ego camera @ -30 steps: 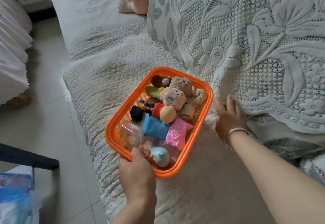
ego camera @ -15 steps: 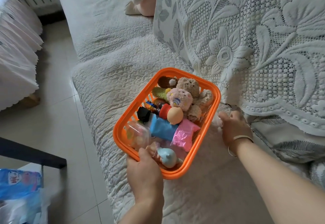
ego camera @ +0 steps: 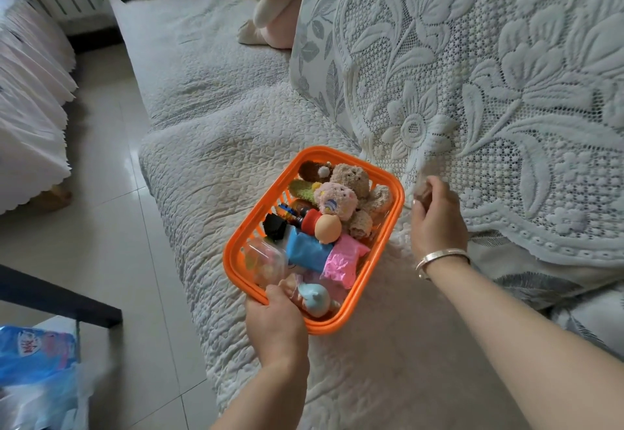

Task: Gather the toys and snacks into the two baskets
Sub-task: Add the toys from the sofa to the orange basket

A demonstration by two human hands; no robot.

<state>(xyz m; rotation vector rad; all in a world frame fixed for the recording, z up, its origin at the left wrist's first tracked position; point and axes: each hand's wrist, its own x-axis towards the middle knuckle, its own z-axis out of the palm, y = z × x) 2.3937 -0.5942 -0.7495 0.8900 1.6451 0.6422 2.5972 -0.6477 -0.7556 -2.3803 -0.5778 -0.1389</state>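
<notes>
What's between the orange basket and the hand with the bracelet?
Only bare white sofa cover lies between the orange basket and the right hand, seen from the head camera.

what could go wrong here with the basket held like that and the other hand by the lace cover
1. The left hand grips the orange basket by one rim corner only; heaped this full, it may tip and spill toys such as the tan teddy sitting above the rim.
2. The right hand is curled on something small and blurred beside the lace cover; fingers or the bracelet could snag the openwork and drag the cover.
</notes>
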